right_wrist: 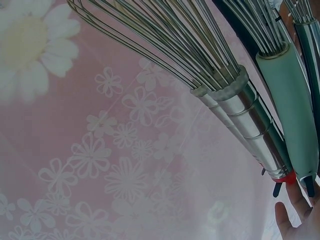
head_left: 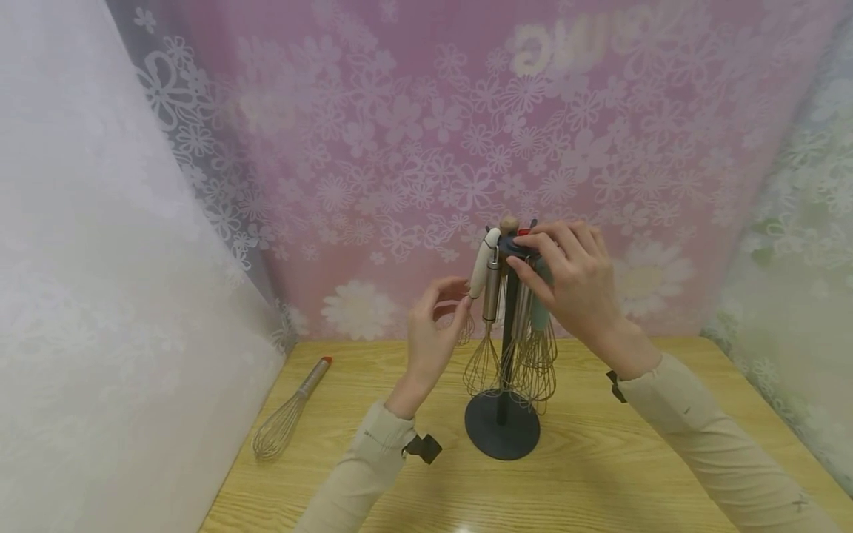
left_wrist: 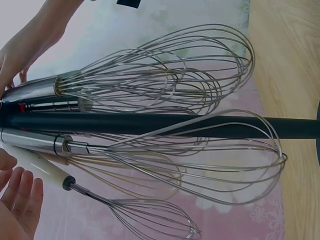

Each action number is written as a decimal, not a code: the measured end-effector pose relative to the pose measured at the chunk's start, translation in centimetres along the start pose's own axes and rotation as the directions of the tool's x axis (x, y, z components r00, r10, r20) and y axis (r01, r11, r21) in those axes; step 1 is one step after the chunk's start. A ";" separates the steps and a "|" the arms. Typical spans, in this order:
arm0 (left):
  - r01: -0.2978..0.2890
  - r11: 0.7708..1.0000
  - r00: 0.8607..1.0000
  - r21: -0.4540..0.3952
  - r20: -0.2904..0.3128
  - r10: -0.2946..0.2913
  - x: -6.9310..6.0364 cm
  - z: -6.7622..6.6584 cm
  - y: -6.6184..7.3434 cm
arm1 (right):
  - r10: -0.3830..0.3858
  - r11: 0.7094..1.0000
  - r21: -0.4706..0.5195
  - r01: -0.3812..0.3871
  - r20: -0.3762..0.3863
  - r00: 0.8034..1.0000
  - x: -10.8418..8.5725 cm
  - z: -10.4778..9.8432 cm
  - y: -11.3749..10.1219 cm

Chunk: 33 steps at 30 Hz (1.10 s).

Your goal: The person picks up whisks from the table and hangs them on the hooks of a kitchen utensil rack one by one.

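A black whisk stand (head_left: pixel 501 426) holds several hanging whisks around its pole. My left hand (head_left: pixel 429 333) is beside a white-handled whisk (head_left: pixel 483 265), fingers loosely bent near its lower handle; in the left wrist view the white handle (left_wrist: pixel 47 170) slants outward, its black-tipped end uncovered. My right hand (head_left: pixel 576 274) grips the top of the stand, thumb and forefinger at the hook disk. Below it hangs a whisk with a green handle (right_wrist: pixel 292 110), next to a steel whisk with a red end (right_wrist: pixel 257 130). The right palm partly hides these handles in the head view.
A steel whisk with a red tip (head_left: pixel 293 411) lies on the wooden table (head_left: pixel 373 503) to the left. A pink floral backdrop (head_left: pixel 400 148) stands behind, with pale side panels left and right.
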State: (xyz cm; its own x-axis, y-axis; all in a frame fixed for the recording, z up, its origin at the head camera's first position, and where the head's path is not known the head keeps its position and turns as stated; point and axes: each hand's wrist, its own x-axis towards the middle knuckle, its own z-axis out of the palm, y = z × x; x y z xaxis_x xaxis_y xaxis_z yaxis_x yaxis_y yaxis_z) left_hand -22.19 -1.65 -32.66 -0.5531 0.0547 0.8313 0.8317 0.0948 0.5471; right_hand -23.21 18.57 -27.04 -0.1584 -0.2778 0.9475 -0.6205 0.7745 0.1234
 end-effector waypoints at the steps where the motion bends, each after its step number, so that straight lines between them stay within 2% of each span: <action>1: 0.004 1.000 1.000 0.001 -0.004 -0.004 -0.1 -0.1 0.0 | 0.001 1.000 -0.001 -0.001 0.000 1.000 0.0 0.0 0.0; 9: 0.074 0.997 0.996 0.021 -0.054 -0.072 -1.2 -1.1 -1.4 | 0.017 1.000 -0.001 -0.017 0.001 1.000 -0.1 0.0 0.1; 15: 0.073 0.996 0.994 0.056 -0.089 -0.068 -1.9 -1.9 -2.6 | 0.021 1.000 0.001 -0.021 -0.007 1.000 -0.1 0.1 0.0; 22: 0.095 0.990 0.988 0.105 -0.129 -0.081 -3.4 -2.5 -7.3 | 0.023 1.000 0.010 -0.023 -0.019 1.000 -0.1 0.2 0.0; 24: 0.108 0.988 0.987 0.110 -0.131 -0.093 -3.8 -2.8 -8.2 | 0.023 1.000 0.010 -0.023 -0.019 1.000 -0.1 0.2 0.0; 31: 0.121 0.982 0.985 0.145 -0.140 -0.101 -4.1 -4.0 -6.4 | 0.031 0.999 0.022 -0.031 -0.021 0.999 -0.1 0.2 0.0; 33: 0.135 0.977 0.983 0.162 -0.144 -0.112 -4.3 -4.4 -6.9 | 0.032 0.999 0.024 -0.032 -0.021 0.999 -0.1 0.2 0.0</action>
State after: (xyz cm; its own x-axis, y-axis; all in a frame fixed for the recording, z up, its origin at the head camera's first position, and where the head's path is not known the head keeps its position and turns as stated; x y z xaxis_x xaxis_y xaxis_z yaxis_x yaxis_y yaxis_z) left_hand -25.33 -6.91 -39.61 -0.6299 -0.1004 0.7702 0.7303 0.2611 0.6313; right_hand -23.33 18.47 -27.23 -0.1619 -0.2404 0.9571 -0.6337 0.7688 0.0859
